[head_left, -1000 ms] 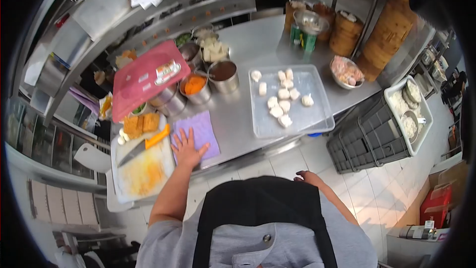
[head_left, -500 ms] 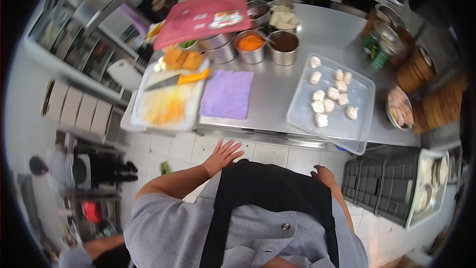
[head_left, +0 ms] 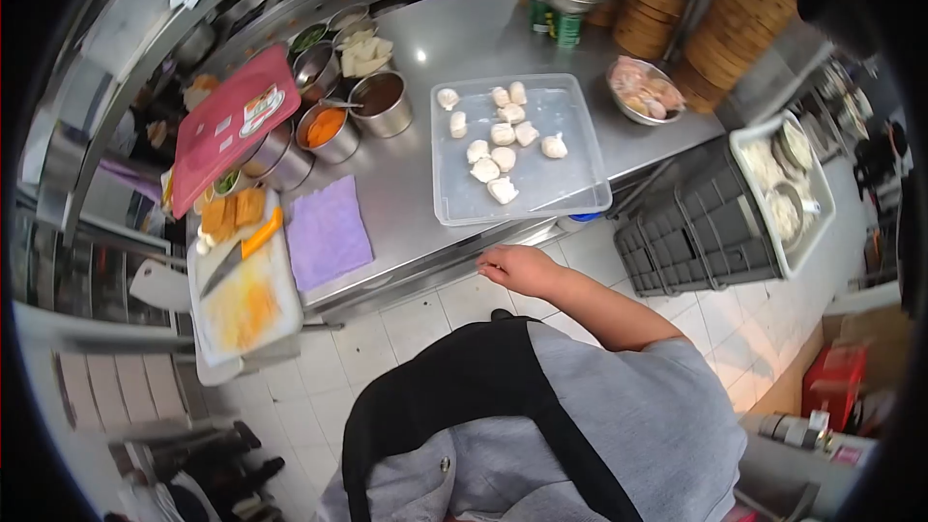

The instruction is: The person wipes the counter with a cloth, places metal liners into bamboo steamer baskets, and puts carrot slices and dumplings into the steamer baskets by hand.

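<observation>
Dumplings (head_left: 503,159) in plastic tray (head_left: 565,186) lie beyond right hand (head_left: 522,272), fingers half-curled, nothing visible held; left hand's grip cannot be told. Sticker (head_left: 261,112) on red board (head_left: 205,135): illegible.

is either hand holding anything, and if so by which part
Nothing shows in the loosely curled right hand. The left hand is out of view, so whether it holds anything cannot be told.

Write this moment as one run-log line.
Left hand: out of view | right hand: near grey steel counter, nothing visibly held | counter: purple cloth; clear rectangular plastic tray holding rounded white pieces
</observation>
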### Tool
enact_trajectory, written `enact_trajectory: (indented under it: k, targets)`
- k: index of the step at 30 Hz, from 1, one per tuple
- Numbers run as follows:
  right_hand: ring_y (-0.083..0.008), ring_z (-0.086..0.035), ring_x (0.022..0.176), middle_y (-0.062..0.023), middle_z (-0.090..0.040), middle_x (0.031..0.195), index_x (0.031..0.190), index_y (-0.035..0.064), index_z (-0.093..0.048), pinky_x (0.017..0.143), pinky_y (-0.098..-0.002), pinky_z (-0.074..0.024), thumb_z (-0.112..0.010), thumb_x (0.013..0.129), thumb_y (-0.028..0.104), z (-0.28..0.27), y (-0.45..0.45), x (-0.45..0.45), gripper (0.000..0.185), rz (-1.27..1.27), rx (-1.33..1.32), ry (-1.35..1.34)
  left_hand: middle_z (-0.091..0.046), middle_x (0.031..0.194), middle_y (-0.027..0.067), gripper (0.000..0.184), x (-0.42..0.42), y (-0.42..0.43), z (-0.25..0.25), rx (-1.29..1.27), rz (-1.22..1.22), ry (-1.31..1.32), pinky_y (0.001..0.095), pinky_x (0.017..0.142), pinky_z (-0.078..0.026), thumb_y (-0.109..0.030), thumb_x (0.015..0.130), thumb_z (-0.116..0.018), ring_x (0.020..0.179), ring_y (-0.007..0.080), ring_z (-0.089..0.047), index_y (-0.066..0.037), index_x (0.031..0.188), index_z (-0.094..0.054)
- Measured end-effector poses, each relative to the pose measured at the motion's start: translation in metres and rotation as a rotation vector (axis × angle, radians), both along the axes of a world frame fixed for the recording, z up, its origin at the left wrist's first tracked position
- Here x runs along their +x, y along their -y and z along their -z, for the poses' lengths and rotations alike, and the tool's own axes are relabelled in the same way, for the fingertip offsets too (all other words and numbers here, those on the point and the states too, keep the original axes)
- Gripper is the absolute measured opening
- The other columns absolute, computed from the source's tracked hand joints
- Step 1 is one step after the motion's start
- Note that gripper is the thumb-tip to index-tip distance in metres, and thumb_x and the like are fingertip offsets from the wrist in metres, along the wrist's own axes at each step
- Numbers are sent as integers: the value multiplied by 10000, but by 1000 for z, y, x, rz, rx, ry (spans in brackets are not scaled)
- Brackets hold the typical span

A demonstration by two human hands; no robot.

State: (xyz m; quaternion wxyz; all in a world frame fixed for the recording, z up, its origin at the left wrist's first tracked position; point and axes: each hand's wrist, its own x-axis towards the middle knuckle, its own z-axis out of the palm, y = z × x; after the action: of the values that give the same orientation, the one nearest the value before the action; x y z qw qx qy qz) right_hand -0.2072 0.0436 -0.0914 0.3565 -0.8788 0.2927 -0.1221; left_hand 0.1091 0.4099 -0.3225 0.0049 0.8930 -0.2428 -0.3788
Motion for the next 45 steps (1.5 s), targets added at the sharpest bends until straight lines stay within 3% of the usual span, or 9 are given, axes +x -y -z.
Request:
enact_trajectory:
  k: [6,10,12,16,23,27,36,42,45]
  targets:
    - [-342,-634,881,-141,-675,957,1033,100,-650,774,-434,-501,-489,932,390,-1,-43,-19,347,45,167,-201,-470,1281,89,367,19,15,8,-61,109,-30,631,1006,-245,-285,897,-508,1215,329,-410,-209,1255,-534]
    - [-289,-635,739,-114,-671,810,979,84,-656,702,-373,-516,-510,937,398,2,-50,-28,348,212,302,-30,-480,1246,88,356,24,1,16,-75,155,-48,607,1004,-259,-283,893,-515,1187,322,-423,-197,1236,-547]
    - [-181,-621,678,-86,-648,739,941,51,-632,622,-307,-509,-517,950,382,-6,-35,-41,350,493,548,532,-485,1228,88,350,22,-6,18,-72,170,-39,594,1003,-265,-282,891,-519,1173,318,-429,-191,1227,-554]
    - [-144,-603,665,-93,-651,868,1044,61,-584,570,-278,-485,-510,958,350,-61,19,-85,310,994,659,850,-495,1194,88,340,13,-14,9,-62,186,6,570,1001,-279,-280,886,-527,1145,311,-442,-179,1208,-567]
    - [-209,-610,812,-110,-610,941,1077,-45,-535,652,-325,-532,-422,948,506,-27,164,-174,577,1019,1075,1212,-513,1133,87,323,-11,-11,-42,-43,327,296,526,997,-302,-276,878,-541,1096,299,-464,-158,1175,-590]
    - [-190,-612,724,-107,-600,916,1121,23,-463,584,-338,-534,-404,986,365,-16,232,-182,372,1091,903,1177,-523,1098,86,315,-36,-10,-91,9,404,526,501,995,-315,-274,874,-548,1068,292,-477,-146,1156,-603]
    - [-179,-611,679,-78,-594,851,1158,57,-417,590,-332,-529,-439,979,277,-7,329,-204,284,959,934,1065,-546,1019,85,299,-98,-72,-252,290,549,980,446,990,-346,-269,864,-566,1004,276,-505,-119,1114,-632]
    - [-151,-557,899,-81,-573,1030,1356,51,-303,702,-295,-492,-550,904,165,5,298,-186,528,1085,838,1226,-561,967,84,291,-143,-174,-383,616,650,1250,409,987,-366,-266,857,-578,962,265,-524,-101,1086,-652]
    - [-137,-565,709,-82,-591,902,1403,26,-247,619,-285,-491,-566,896,193,18,249,-177,623,807,883,908,-569,941,83,288,-166,-224,-453,765,690,1355,390,985,-376,-265,854,-584,941,260,-533,-93,1072,-662]
